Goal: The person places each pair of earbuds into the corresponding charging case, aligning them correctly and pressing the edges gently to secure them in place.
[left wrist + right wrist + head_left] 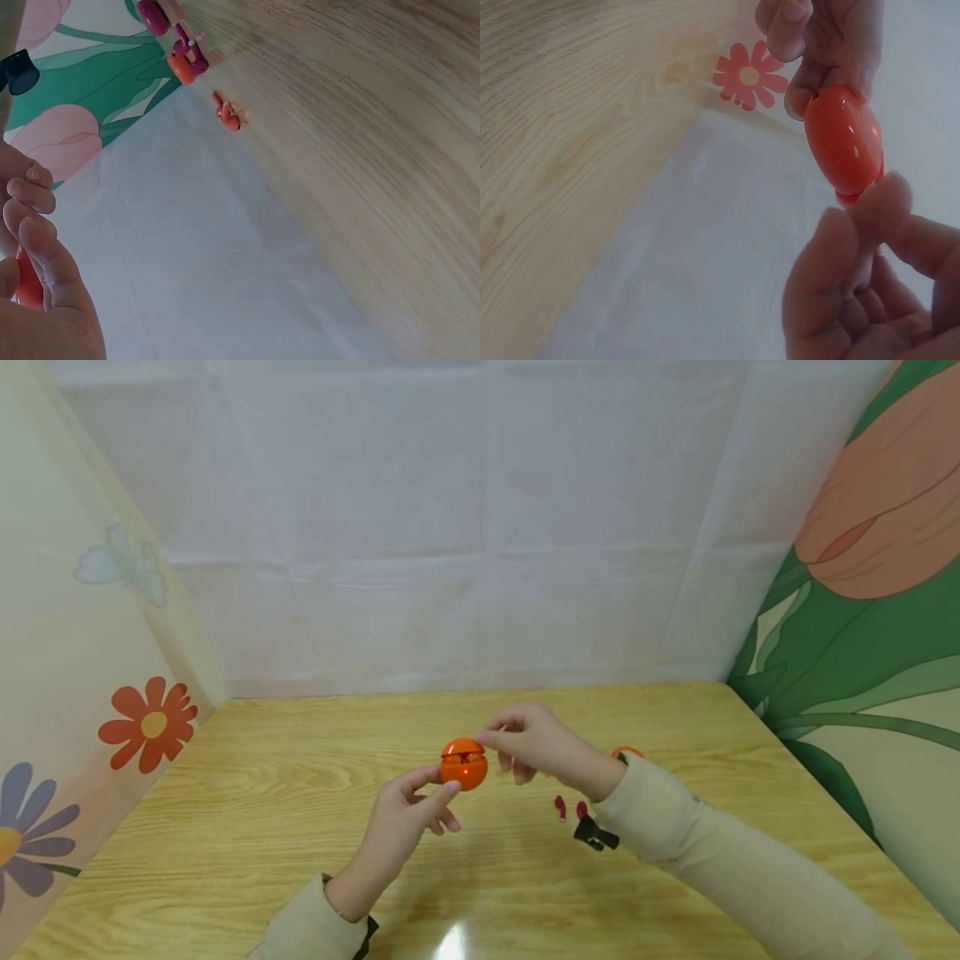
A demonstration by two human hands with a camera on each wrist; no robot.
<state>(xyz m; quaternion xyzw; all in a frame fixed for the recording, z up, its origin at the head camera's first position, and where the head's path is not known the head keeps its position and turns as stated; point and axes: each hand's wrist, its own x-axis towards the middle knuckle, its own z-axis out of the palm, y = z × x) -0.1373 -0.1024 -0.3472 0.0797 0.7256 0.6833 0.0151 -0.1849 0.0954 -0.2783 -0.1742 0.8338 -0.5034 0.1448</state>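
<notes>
A round, glossy orange earbud case (463,774) hangs above the table with its lid partly raised, a dark gap showing between the halves. My left hand (408,810) grips its lower half between thumb and fingers. From the right, my right hand (528,743) pinches the edge of the lid with thumb and forefinger. The right wrist view shows the case (844,139) side-on between both hands. Below the right wrist, a dark red earbud (560,808) and a second red earbud (582,810) lie on the table. An orange earbud (229,116) lies apart in the left wrist view.
The wooden table (315,760) meets a white cloth backdrop (450,527). Beyond the right sleeve shows an orange rim (627,751), mostly hidden. A magenta rounded object (153,16) and an orange one (181,67) lie near the earbuds. Flower-printed panels stand on both sides.
</notes>
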